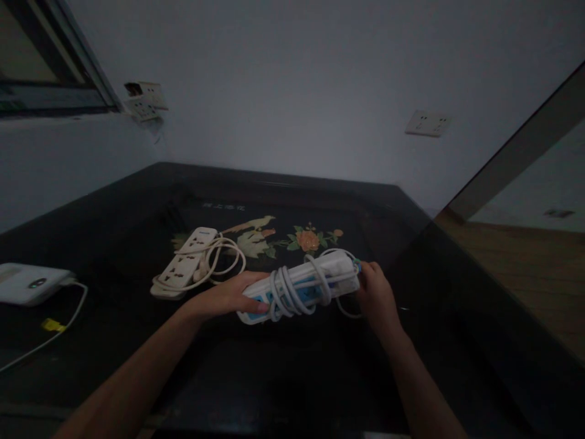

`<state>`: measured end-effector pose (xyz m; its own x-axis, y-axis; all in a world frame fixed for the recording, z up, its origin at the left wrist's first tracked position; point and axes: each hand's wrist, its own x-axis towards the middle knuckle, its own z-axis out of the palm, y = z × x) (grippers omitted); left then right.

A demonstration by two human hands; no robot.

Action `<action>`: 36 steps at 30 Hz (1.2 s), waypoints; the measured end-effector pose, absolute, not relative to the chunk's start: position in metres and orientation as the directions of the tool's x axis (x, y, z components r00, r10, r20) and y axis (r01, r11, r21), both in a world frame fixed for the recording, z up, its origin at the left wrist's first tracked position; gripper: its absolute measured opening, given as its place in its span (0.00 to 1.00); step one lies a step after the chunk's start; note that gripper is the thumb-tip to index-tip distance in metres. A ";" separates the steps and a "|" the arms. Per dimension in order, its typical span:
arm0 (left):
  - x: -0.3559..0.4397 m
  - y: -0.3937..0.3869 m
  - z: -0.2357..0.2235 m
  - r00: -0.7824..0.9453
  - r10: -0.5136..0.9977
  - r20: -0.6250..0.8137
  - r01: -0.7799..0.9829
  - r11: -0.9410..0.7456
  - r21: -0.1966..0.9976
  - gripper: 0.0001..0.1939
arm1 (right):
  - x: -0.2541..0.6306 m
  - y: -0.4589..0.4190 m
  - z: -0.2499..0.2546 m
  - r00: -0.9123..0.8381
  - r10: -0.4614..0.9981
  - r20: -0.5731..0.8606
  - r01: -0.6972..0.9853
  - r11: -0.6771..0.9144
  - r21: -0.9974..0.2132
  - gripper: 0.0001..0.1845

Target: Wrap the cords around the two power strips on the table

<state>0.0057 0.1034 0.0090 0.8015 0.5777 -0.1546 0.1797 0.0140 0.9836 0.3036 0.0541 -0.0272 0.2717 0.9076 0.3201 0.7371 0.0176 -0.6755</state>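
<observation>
A white and blue power strip with its white cord wound round it is held over the black table. My left hand grips its left end, fingers wrapped round it. My right hand is closed at its right end, by the cord's loose loop. A second, cream power strip with a loosely coiled cord lies on the table just left of my left hand.
A white device with a cable and a yellow tag sits at the table's left edge. Flower and bird artwork decorates the tabletop. Wall sockets hang behind. Wooden floor lies to the right.
</observation>
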 end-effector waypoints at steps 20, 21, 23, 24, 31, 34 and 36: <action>0.019 0.110 -0.010 0.537 0.828 -0.162 0.243 0.032 0.970 0.24 | 0.257 0.039 -0.017 0.178 0.940 0.292 0.336 0.221 -0.916 0.07; 0.019 0.112 -0.012 0.548 0.822 -0.154 0.284 -0.010 0.959 0.23 | 0.261 0.040 -0.017 0.242 0.923 0.298 0.316 0.215 -0.924 0.07; 0.018 0.114 -0.015 0.607 0.776 -0.173 0.345 -0.061 0.937 0.22 | 0.271 0.042 -0.016 0.367 0.871 0.327 0.296 0.224 -0.929 0.09; 0.018 0.113 -0.015 0.644 0.739 -0.198 0.363 -0.067 0.930 0.22 | 0.276 0.043 -0.016 0.422 0.839 0.343 0.301 0.227 -0.926 0.09; 0.015 0.099 0.000 0.863 0.449 -0.231 0.273 -0.029 0.962 0.20 | 0.305 0.052 -0.016 0.427 0.797 0.428 0.494 0.191 -0.848 0.10; 0.015 0.095 0.001 0.883 0.428 -0.191 0.166 0.094 0.982 0.23 | 0.297 0.051 -0.022 0.168 0.834 0.525 0.591 0.341 -0.731 0.14; 0.015 0.095 -0.001 0.862 0.483 -0.155 0.089 0.156 0.984 0.25 | 0.286 0.048 -0.025 -0.030 0.855 0.518 0.591 0.433 -0.681 0.17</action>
